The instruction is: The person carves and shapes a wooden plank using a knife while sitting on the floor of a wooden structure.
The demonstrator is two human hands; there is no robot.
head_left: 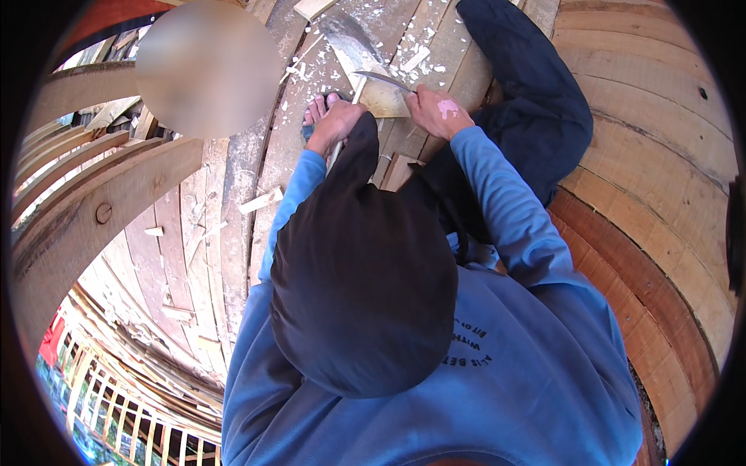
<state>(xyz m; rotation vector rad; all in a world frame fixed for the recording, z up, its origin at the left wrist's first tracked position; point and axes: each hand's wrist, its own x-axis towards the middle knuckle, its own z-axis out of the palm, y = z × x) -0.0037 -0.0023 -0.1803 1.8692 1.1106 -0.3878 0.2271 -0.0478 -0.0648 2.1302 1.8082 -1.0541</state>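
Observation:
My left hand (pixel 336 126) is closed round a thin pale wooden stick (pixel 359 90), beside my bent left knee (pixel 365 287) in black trousers. In my right hand (pixel 440 113) is a knife, its handle hidden by the fingers. The slim, curved knife blade (pixel 381 78) points left, its tip close to the stick's upper end; whether they touch I cannot tell. Beneath both lies a flat tan wooden piece (pixel 386 101). Just beyond it rests a broad grey flat piece (pixel 350 36), perhaps metal. My left foot (pixel 320 109), in a dark sandal, is beside the left hand.
Pale wood shavings (pixel 423 58) are scattered over the plank floor (pixel 237 179). A small wood offcut (pixel 261 200) lies left of my knee. My right leg (pixel 536 85) is folded at the right, beside a plank wall (pixel 645 101). Curved wooden rails (pixel 116 206) stand at the left.

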